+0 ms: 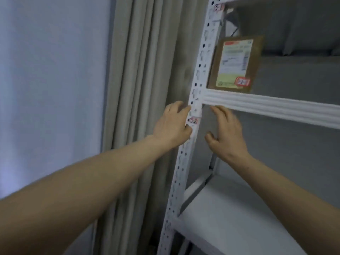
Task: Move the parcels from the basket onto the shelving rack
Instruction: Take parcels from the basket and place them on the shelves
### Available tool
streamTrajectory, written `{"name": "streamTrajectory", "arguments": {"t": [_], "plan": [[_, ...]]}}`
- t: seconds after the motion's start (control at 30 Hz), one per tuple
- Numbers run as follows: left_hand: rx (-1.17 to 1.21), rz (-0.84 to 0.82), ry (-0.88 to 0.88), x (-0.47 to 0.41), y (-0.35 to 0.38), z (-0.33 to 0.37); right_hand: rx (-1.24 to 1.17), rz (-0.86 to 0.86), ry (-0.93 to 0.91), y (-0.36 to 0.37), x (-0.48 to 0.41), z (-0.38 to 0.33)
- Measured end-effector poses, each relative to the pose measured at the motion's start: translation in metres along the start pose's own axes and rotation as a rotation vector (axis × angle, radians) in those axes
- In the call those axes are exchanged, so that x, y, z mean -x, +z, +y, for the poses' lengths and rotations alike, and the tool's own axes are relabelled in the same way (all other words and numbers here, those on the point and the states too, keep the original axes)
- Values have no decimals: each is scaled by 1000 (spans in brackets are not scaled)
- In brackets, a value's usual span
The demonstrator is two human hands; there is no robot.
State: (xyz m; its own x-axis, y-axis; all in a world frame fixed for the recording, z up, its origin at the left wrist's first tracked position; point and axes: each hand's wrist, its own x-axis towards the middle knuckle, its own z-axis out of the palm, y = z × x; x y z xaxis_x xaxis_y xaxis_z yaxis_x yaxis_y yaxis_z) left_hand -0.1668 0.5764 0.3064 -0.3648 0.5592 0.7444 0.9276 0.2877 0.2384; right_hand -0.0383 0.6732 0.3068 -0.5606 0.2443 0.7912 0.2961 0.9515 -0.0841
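A brown cardboard parcel (235, 64) with a pale shipping label and a red sticker stands upright at the left end of an upper shelf of the white metal shelving rack (266, 107). My left hand (172, 125) is at the rack's perforated front-left post, fingers loosely curled against it beside a small red-and-white tag. My right hand (227, 131) hovers just below the shelf's front beam, fingers spread and holding nothing. The basket is out of view.
A grey-beige curtain (145, 89) hangs left of the rack, with a pale wall (51, 80) further left. A lower white shelf board (239, 218) lies beneath my right forearm. A grey wall shows behind the rack.
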Motion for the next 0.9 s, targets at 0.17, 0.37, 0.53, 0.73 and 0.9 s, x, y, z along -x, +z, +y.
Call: {"name": "streamTrajectory", "arguments": {"t": [0.17,0.37,0.53,0.73,0.9], "plan": [[-118,-225,-298,132,4,-45,-151,-480,-46,66,87,-48],[-149,-372,-846,327,-11,-85,-401,-943,-95,137,202,-145],[-163,-360,-1211,473,-52,-102,-509,-1182,-213,168,286,-242],[-174,-312,-1515,590,-116,-125,-538,-1382,-284,191,341,-336],[-106,-203,-1685,664,-168,-172,-609,-1495,-198,228,366,-429]]}}
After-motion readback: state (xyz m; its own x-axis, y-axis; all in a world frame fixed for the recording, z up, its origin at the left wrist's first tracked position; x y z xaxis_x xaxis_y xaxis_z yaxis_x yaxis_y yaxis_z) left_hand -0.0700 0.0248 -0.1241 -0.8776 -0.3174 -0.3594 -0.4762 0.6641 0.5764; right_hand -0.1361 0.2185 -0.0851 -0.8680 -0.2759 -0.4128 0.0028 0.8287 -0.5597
